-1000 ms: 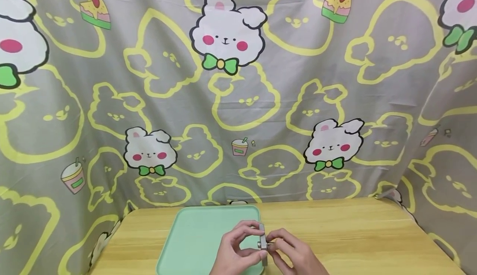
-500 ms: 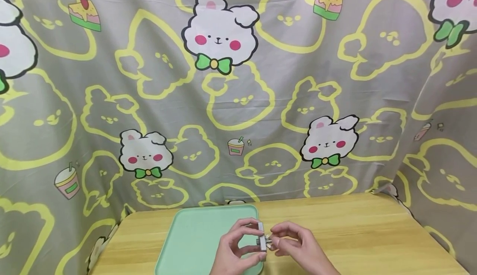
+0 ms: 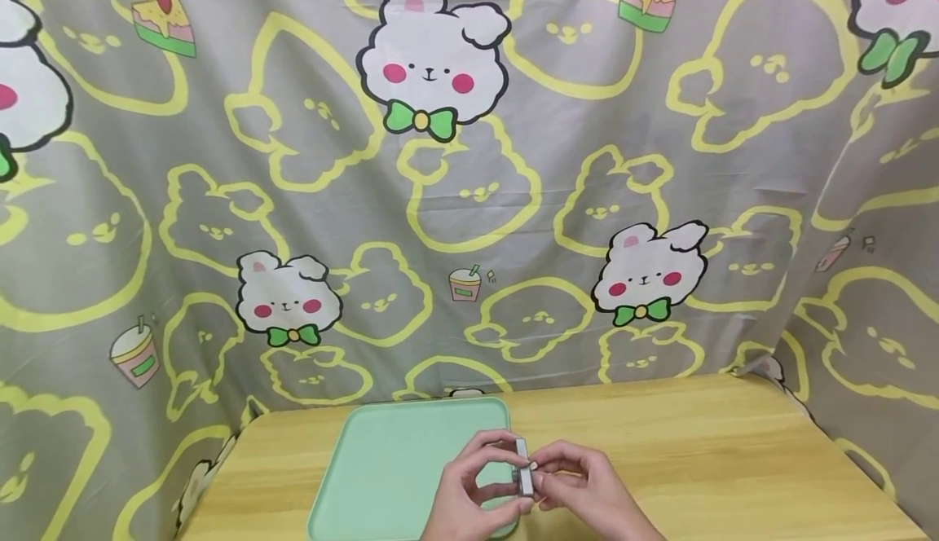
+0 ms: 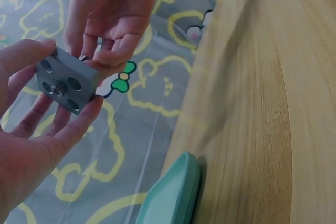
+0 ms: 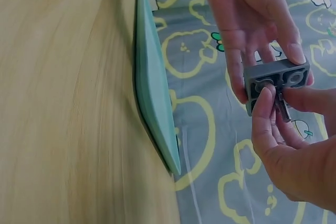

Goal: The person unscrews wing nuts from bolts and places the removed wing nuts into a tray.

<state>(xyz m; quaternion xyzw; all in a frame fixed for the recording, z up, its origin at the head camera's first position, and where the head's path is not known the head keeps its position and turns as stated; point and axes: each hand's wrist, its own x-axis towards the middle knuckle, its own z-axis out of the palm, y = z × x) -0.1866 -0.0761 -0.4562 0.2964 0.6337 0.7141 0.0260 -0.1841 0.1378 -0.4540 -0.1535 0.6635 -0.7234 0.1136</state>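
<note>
My left hand [image 3: 477, 488] grips a grey metal block [image 3: 524, 468] by its edges, upright above the tray's right side. In the left wrist view, the block [image 4: 67, 82] shows several round holes and a round bolt head [image 4: 58, 88]. The right wrist view shows the block's hollowed side, where a threaded bolt [image 5: 283, 109] sticks out. My right hand [image 3: 579, 480] pinches a small metal piece on that bolt, close to the block, between thumb and forefinger. It looks like a wing nut, mostly hidden by the fingertips [image 5: 265, 95].
A pale green tray [image 3: 396, 451] lies on the wooden table [image 3: 704, 451], below and left of the hands. Behind and at both sides hangs a grey curtain [image 3: 506, 313] with cartoon rabbits.
The right hand's fingers drew back a little from the block, uncovering winged metal on the bolt, then closed in again. The left hand keeps its grip on the block. The head view shifted slightly.
</note>
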